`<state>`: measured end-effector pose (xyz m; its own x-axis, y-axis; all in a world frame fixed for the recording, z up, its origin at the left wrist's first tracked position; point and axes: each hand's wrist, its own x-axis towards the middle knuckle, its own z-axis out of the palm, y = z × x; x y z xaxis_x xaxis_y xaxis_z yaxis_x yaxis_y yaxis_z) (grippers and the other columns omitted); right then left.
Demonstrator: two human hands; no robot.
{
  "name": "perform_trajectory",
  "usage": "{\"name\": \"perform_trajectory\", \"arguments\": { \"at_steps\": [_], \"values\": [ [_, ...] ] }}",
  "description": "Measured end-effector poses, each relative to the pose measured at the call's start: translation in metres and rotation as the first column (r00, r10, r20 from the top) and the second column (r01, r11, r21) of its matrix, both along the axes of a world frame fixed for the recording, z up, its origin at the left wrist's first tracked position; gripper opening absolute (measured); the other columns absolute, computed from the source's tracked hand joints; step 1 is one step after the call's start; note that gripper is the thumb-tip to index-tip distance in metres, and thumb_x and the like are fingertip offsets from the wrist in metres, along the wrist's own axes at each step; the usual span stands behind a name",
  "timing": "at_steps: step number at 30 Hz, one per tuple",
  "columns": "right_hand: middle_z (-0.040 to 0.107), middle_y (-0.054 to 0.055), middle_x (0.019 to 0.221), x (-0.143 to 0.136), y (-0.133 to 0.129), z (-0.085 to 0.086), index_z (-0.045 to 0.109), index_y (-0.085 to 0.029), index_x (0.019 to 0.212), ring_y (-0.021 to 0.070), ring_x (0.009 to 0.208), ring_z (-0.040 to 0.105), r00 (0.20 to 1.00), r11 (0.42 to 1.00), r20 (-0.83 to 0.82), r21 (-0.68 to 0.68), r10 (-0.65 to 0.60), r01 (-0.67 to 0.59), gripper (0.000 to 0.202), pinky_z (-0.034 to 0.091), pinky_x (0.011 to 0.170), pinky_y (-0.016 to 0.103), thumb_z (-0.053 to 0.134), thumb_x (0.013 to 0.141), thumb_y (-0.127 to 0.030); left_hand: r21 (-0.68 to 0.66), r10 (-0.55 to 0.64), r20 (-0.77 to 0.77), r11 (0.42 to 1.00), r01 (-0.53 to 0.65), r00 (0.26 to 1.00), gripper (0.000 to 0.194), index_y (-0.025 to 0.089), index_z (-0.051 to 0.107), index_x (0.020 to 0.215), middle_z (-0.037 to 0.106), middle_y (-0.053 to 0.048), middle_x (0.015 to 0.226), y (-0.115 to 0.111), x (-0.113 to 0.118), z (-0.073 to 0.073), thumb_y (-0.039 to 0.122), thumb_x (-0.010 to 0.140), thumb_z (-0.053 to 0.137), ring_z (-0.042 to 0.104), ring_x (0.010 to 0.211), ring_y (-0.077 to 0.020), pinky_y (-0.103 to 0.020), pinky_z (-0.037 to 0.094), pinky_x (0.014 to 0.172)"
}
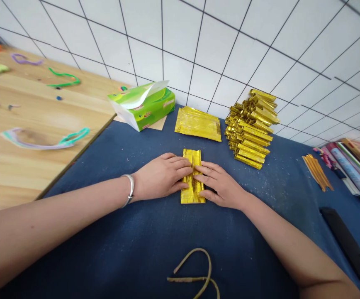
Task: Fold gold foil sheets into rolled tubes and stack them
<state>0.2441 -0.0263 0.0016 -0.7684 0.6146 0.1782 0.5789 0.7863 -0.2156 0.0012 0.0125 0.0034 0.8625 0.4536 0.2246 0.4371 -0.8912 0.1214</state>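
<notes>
A gold foil sheet with folded long sides (192, 197) lies upright on the dark blue cloth in the middle of the view. On its left half rest the fingers of my left hand (163, 176), spread a little and lying flat. My right hand (220, 182) touches the right half, its fingers apart and nearly level with the left ones. A dark gap runs down between the two folds. Behind are a flat stack of gold sheets (198, 123) and, to its right, a tall pile of folded gold strips (251, 128).
A green tissue box (152, 106) stands at the back left. A tan cord (209, 265) curls near the front. At the right are orange-brown strips (317, 172), books (354, 166) and a black case (348, 245). Craft scraps lie on the wooden table (43, 108).
</notes>
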Motion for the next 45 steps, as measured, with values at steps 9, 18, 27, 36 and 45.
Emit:
{"name": "perform_trajectory", "arguments": {
  "at_steps": [9,18,27,36,45],
  "values": [
    [0.045,0.012,0.136,0.0001,-0.0001,0.0004,0.047,-0.017,0.129,0.0236,0.133,0.03,1.0,1.0,-0.018,-0.011,0.001,-0.002,0.047,0.031,0.108,0.045,0.048,0.088,-0.04,0.012,0.017,-0.03,1.0,-0.017,0.999,0.046,0.02,0.045,0.13,0.053,-0.008,0.127,-0.0016,0.0005,-0.0023,0.044,0.091,0.037,0.049,0.116,-0.0225,-0.038,0.032,0.099],
    [0.041,0.012,0.139,0.0024,-0.0005,-0.0002,0.043,-0.019,0.13,0.0214,0.131,0.033,0.998,1.0,-0.051,-0.009,-0.022,0.021,0.047,0.032,0.107,0.044,0.047,0.088,-0.039,0.023,0.014,-0.053,1.0,-0.013,0.999,0.044,0.021,0.047,0.128,0.053,-0.008,0.126,-0.0016,0.0014,-0.0008,0.044,0.091,0.037,0.049,0.115,-0.0223,-0.037,0.032,0.099],
    [0.045,0.013,0.135,0.0017,-0.001,-0.0015,0.047,-0.017,0.126,0.0215,0.128,0.038,0.995,0.997,-0.055,0.017,-0.081,0.082,0.044,0.034,0.105,0.042,0.047,0.088,-0.038,0.013,0.006,-0.04,1.0,-0.005,0.999,0.041,0.022,0.047,0.127,0.051,-0.003,0.132,-0.0024,0.0013,-0.001,0.041,0.093,0.035,0.045,0.121,-0.0212,-0.036,0.03,0.098],
    [0.057,0.009,0.122,0.0028,-0.0004,-0.0018,0.054,-0.021,0.121,0.0215,0.119,0.046,0.973,0.973,-0.058,0.041,-0.224,0.227,0.035,0.038,0.1,0.043,0.044,0.09,-0.035,0.012,0.009,-0.058,1.0,-0.008,0.998,0.04,0.024,0.048,0.125,0.054,-0.003,0.128,-0.0033,0.0024,0.0039,0.042,0.092,0.036,0.046,0.118,-0.0208,-0.035,0.03,0.097],
    [0.056,0.01,0.124,0.0027,0.0001,-0.0039,0.056,-0.018,0.118,0.0233,0.123,0.042,0.975,0.974,-0.03,0.058,-0.218,0.22,0.035,0.036,0.101,0.045,0.046,0.089,-0.035,0.02,-0.012,-0.062,1.0,0.013,0.998,0.042,0.02,0.045,0.13,0.049,-0.005,0.133,-0.0031,0.0025,0.0003,0.039,0.094,0.033,0.036,0.129,-0.021,-0.037,0.021,0.106]
  ]
}}
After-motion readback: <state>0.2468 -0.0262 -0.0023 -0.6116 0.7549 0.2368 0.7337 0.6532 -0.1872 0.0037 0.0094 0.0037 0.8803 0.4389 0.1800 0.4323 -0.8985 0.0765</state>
